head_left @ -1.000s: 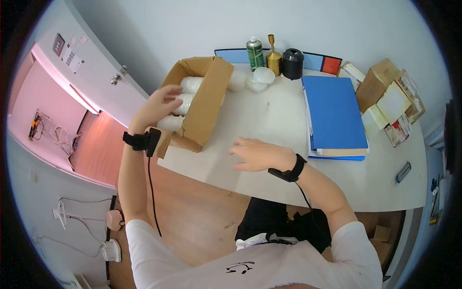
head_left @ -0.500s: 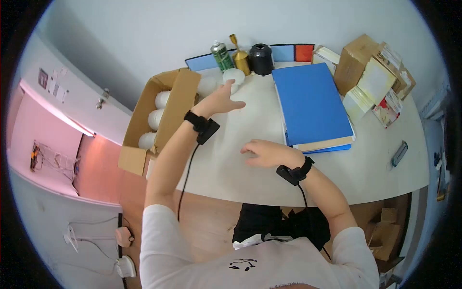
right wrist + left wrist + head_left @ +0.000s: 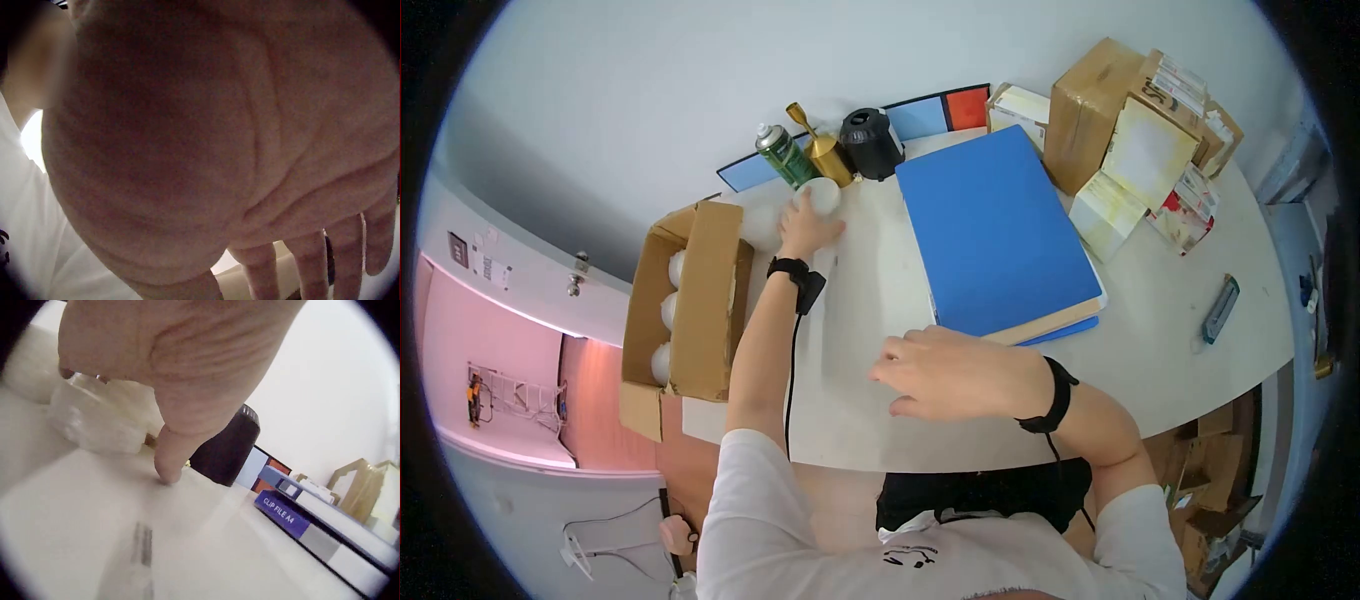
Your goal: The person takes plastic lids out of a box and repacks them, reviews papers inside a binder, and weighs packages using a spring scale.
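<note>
My left hand (image 3: 805, 232) reaches to the translucent white round items (image 3: 822, 194) at the back left of the table, its fingers over or against them and its thumb spread to the right. In the left wrist view, the thumb (image 3: 175, 453) points down beside a translucent item (image 3: 97, 419); whether the fingertips touch it cannot be told. Near the front edge, my right hand (image 3: 972, 375) hovers with fingers loosely bent and holds nothing. Its palm (image 3: 206, 137) fills most of the right wrist view. An open cardboard box (image 3: 710, 300) with several white round things stands left of my left arm.
A green spray can (image 3: 784, 155), gold holder (image 3: 828, 158) and black container (image 3: 872, 145) line the back. Right of the hands lies a blue binder stack (image 3: 1000, 230). Cardboard boxes (image 3: 1092, 115) stand at the back right; a cutter (image 3: 1220, 309) lies farther right.
My left hand has gone from above the cardboard box, rightward and back, to the translucent items. My right hand stays over the front of the table. The head view has turned to the right.
</note>
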Demonstrator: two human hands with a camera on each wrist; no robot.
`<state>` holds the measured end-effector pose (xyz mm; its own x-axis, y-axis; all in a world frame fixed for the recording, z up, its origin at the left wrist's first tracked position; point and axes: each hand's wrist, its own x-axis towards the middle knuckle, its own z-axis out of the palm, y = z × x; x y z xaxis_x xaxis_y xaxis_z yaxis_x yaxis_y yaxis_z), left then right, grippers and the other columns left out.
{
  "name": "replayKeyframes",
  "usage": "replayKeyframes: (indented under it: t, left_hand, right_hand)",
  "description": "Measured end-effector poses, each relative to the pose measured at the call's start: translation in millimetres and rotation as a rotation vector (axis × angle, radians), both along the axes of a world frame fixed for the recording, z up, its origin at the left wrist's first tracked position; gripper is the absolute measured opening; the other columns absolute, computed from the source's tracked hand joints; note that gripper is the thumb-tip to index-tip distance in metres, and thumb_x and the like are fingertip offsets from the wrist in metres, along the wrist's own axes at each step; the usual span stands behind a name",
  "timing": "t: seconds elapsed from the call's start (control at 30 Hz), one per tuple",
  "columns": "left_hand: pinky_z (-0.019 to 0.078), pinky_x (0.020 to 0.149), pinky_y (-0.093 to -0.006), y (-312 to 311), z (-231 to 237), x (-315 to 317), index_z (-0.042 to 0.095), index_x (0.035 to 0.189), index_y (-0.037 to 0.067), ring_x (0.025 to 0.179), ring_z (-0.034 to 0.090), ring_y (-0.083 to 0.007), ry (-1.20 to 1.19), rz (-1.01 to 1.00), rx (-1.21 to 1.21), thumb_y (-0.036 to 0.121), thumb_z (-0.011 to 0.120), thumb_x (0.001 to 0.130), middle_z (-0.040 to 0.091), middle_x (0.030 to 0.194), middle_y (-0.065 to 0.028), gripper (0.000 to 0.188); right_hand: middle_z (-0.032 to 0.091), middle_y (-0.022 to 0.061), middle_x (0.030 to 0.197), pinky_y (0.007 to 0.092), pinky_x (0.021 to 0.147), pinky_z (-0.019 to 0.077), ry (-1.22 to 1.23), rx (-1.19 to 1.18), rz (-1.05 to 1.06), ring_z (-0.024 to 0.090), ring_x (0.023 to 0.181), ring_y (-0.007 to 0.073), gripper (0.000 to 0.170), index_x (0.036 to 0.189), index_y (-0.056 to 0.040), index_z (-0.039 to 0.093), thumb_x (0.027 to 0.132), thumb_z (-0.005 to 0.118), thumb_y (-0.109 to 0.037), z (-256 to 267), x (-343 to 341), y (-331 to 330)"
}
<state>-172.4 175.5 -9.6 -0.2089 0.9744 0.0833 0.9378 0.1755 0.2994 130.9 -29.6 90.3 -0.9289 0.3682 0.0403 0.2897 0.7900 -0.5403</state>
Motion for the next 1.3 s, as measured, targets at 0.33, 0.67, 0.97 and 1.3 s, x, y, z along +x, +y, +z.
replayKeyframes:
  t: [0.33, 0.67, 0.97, 1.3]
  left_hand:
    - [0.0446, 0.102, -0.0491, -95, 8, 36, 0.052, 0.136, 0.012, 0.118, 0.052, -0.0428, -0.17, -0.27, 0.268, 0.027, 0.084, 0.068, 0.056, 0.128, -0.0228, 0.076]
    - [0.0456, 0.101, -0.033, -140, 19, 54, 0.048, 0.141, 0.006, 0.123, 0.054, -0.0202, -1.174, -0.404, -0.069, 0.009, 0.08, 0.079, 0.057, 0.132, -0.0103, 0.07]
    - [0.0343, 0.113, -0.041, -149, 20, 45, 0.038, 0.15, 0.008, 0.132, 0.047, -0.0236, -1.723, -0.428, -0.146, 0.022, 0.071, 0.089, 0.05, 0.141, -0.0092, 0.07]
    - [0.0386, 0.11, -0.0549, -146, 21, 38, 0.034, 0.151, 0.012, 0.137, 0.044, -0.0348, -2.066, -0.397, -0.149, 0.035, 0.06, 0.096, 0.042, 0.152, -0.0155, 0.065]
  right_hand:
    - [0.061, 0.0202, 0.107, 0.0483, 0.082, 0.0522, 0.142, 0.031, -0.157, 0.064, 0.096, 0.0401, 0.032, 0.104, -0.0014, 0.059, 0.087, 0.071, -0.025, -8, -9, 40]
    - [0.055, 0.0286, 0.12, 0.0511, 0.091, 0.0506, 0.229, 0.171, -0.574, 0.059, 0.11, 0.0468, 0.072, 0.135, -0.0012, 0.047, 0.079, 0.081, -0.029, -48, -37, 82]
    - [0.052, 0.018, 0.135, 0.0396, 0.1, 0.0477, 0.387, 0.008, -0.515, 0.055, 0.12, 0.0321, 0.062, 0.135, -0.0019, 0.048, 0.086, 0.078, -0.027, -35, -32, 92]
    - [0.064, 0.0107, 0.107, 0.0304, 0.075, 0.0535, 0.537, -0.429, -0.663, 0.064, 0.089, 0.0147, 0.046, 0.116, 0.0028, 0.055, 0.095, 0.071, -0.034, -40, -40, 100]
